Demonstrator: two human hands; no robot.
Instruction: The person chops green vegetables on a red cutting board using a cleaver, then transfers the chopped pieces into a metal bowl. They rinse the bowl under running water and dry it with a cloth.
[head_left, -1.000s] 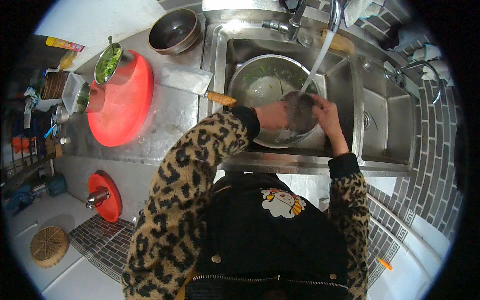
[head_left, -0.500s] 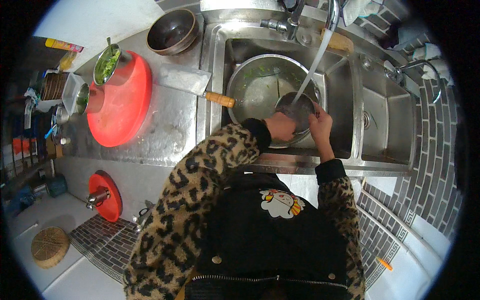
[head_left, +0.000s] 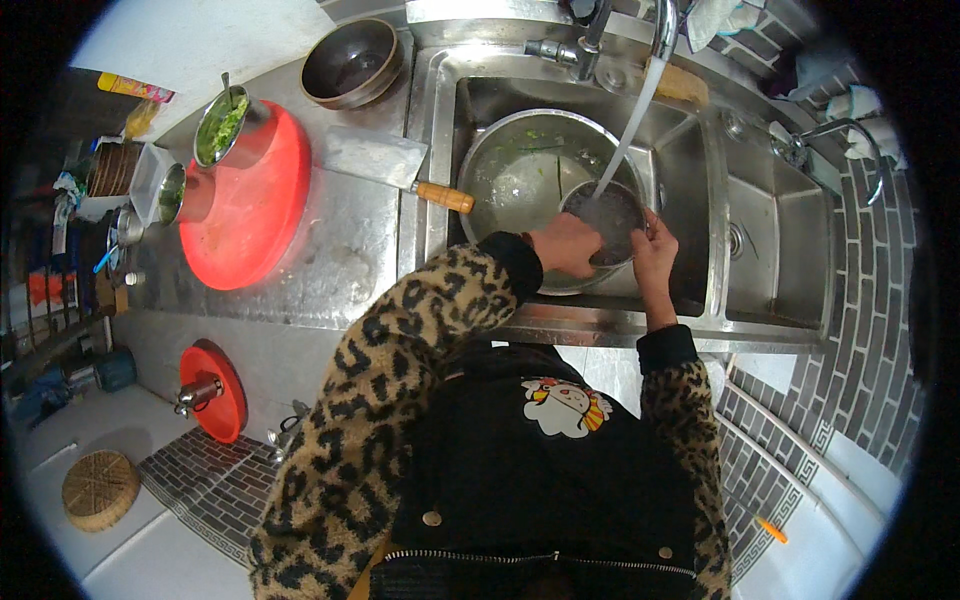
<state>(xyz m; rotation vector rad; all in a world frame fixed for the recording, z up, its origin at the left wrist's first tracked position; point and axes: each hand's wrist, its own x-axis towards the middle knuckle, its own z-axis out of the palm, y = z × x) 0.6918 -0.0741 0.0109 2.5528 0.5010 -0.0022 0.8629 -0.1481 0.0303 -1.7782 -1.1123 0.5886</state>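
Beneath the running tap, a small round metal bowl is tilted over a large steel basin in the sink. The basin holds water with bits of green leaf floating in it. On the right, my right hand grips the bowl's rim, thumb on top. My left hand is closed at the bowl's near left rim; some of its fingertips are hidden. A stream of water falls into the bowl and blurs its inside.
A cleaver lies left of the sink, its wooden handle over the edge. Beyond it are a red round board with metal containers of chopped greens, and a dark brown bowl. A second sink basin adjoins on the right.
The small bowl and both hands have shifted slightly right. My left hand has moved from inside the bowl's near edge toward its left rim. Water keeps running.
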